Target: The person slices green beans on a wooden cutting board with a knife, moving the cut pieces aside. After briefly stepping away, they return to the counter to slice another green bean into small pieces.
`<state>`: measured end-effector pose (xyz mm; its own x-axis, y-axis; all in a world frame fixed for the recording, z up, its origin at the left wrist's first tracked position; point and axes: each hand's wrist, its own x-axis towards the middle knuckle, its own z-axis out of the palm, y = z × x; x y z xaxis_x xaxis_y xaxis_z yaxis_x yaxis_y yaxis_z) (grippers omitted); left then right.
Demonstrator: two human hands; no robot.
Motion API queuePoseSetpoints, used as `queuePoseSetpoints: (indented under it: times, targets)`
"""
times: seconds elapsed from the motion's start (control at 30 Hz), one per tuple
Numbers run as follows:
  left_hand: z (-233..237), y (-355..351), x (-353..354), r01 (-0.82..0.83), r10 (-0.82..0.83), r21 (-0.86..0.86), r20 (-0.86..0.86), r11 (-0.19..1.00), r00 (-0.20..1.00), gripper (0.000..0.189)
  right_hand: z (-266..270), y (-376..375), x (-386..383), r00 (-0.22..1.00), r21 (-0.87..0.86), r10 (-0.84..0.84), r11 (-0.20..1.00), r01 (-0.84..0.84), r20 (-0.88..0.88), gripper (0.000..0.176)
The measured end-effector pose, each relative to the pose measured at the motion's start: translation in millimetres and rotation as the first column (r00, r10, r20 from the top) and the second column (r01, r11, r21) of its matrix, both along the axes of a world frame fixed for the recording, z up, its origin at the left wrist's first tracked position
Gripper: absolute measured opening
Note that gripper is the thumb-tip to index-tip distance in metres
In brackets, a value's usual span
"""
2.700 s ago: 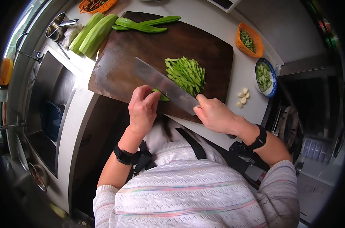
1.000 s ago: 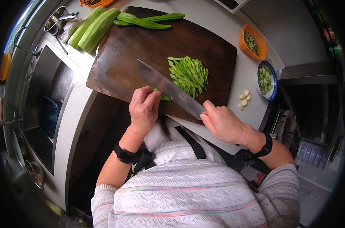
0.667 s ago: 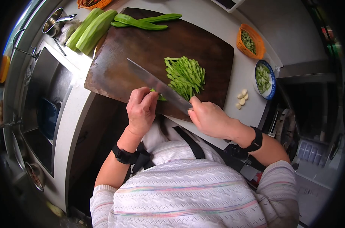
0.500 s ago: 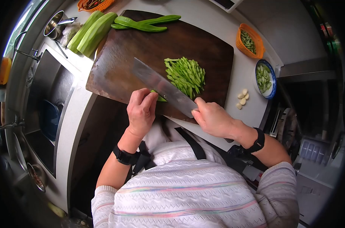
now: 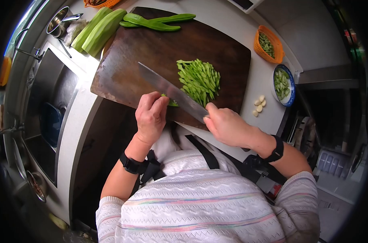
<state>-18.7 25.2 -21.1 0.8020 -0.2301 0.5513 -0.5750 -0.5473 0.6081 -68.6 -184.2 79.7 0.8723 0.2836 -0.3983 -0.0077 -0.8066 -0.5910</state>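
Note:
My right hand (image 5: 229, 126) is wrapped round the handle end of a broad kitchen knife (image 5: 168, 89), whose blade slants up and left across the front of the dark wooden cutting board (image 5: 123, 75). Beside the blade, the bent fingers of my left hand (image 5: 150, 115) press on a piece of green pepper (image 5: 172, 103); hand and knife hide most of it. Beyond the knife lies a heap of thin green pepper slices (image 5: 198, 81). Whole long green peppers (image 5: 151, 23) rest at the board's far edge.
Two peeled pale-green gourds (image 5: 105, 30) lean at the board's far left, near a metal pan (image 5: 57, 20). The sink (image 5: 64, 87) is left. Garlic cloves (image 5: 260, 106), a blue-rimmed bowl (image 5: 292, 95) and an orange basket (image 5: 278, 53), both holding chopped greens, stand right.
The blade's tip has swung slightly left, and its broad face shows narrower. Both hands keep almost the same place and grip. The whole view has shifted a little.

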Motion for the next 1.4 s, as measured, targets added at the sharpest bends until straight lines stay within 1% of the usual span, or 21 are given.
queuePoseSetpoints:
  times: [0.07,0.17,0.27,0.4,0.47,0.63,0.7,0.77,0.8,0.87,0.9,0.97,1.03,1.13,1.2,1.27,1.4]
  targets:
    - [0.3,-2.7,1.9,-0.002,0.002,0.010,0.015,1.000,1.000,0.016,-5.4,6.1,4.8,1.000,-0.036,-0.002,0.999,0.003,0.020,0.019]
    - [1.5,-0.2,1.9,0.009,-0.009,0.009,0.014,1.000,1.000,0.016,-12.5,-1.3,1.2,1.000,0.010,-0.029,1.000,0.029,0.009,0.020]
    - [1.1,0.5,0.0,0.005,-0.005,0.003,-0.006,1.000,1.000,0.016,-8.0,-8.6,-5.1,1.000,-0.005,-0.021,1.000,0.021,0.021,0.019]
    - [0.7,-0.6,1.1,0.002,-0.002,-0.009,0.009,1.000,1.000,0.017,1.6,-9.1,-6.5,1.000,0.009,-0.016,1.000,0.016,0.005,0.019]
    - [0.8,0.1,0.1,-0.001,0.001,-0.009,0.000,1.000,1.000,0.017,3.2,-8.9,-7.3,0.999,0.025,-0.007,1.000,0.006,0.035,0.019]
    - [-1.6,-0.4,0.8,-0.001,0.001,-0.024,0.003,1.000,1.000,0.017,-1.4,-0.8,0.1,1.000,0.002,0.007,1.000,-0.007,-0.001,0.018]
    - [-0.8,-0.3,0.2,0.002,-0.002,-0.018,-0.001,1.000,1.000,0.017,-6.2,4.1,4.1,1.000,-0.010,-0.005,1.000,0.005,0.005,0.018]
    - [0.6,-1.1,1.6,0.002,-0.002,-0.007,0.003,1.000,1.000,0.017,-13.6,6.8,7.9,0.998,-0.010,0.009,1.000,-0.008,0.068,0.020]
    - [0.6,-0.2,0.7,0.004,-0.004,-0.003,0.006,1.000,1.000,0.017,-15.9,5.8,5.6,0.998,-0.004,0.004,1.000,-0.004,0.068,0.020]
    - [1.2,-0.5,1.9,0.007,-0.007,-0.001,0.013,1.000,1.000,0.017,-17.2,-1.6,3.7,0.999,0.069,-0.034,0.997,0.032,0.018,0.020]
    - [1.4,0.3,1.6,0.020,-0.020,0.002,0.010,1.000,1.000,0.019,-15.8,-4.4,2.3,0.999,0.070,-0.033,0.997,0.031,0.018,0.020]
    - [2.1,2.4,0.0,0.029,-0.029,0.008,0.001,1.000,1.000,0.020,-10.9,-6.8,-1.9,1.000,0.031,-0.022,0.999,0.021,0.011,0.019]
    - [4.0,1.8,0.5,0.025,-0.025,0.009,0.000,1.000,1.000,0.017,-5.0,-6.2,-3.1,1.000,0.033,-0.027,0.999,0.027,0.006,0.020]
    - [3.0,3.2,0.0,0.029,-0.029,0.001,-0.005,1.000,1.000,0.018,2.6,-5.2,-3.6,1.000,0.036,-0.030,0.999,0.029,0.010,0.020]
    - [1.5,2.8,-0.6,0.020,-0.020,0.000,-0.010,1.000,1.000,0.018,2.0,-5.8,-4.1,0.999,0.034,-0.030,0.999,0.030,0.017,0.020]
    - [0.6,2.3,0.2,0.010,-0.010,-0.001,-0.009,1.000,1.000,0.018,-0.2,-5.2,-2.5,0.999,0.029,-0.017,0.999,0.018,-0.030,0.020]
    - [-0.3,3.4,0.7,0.007,-0.007,-0.005,-0.002,1.000,1.000,0.017,-2.4,0.6,3.3,1.000,-0.001,0.005,1.000,-0.005,-0.002,0.019]
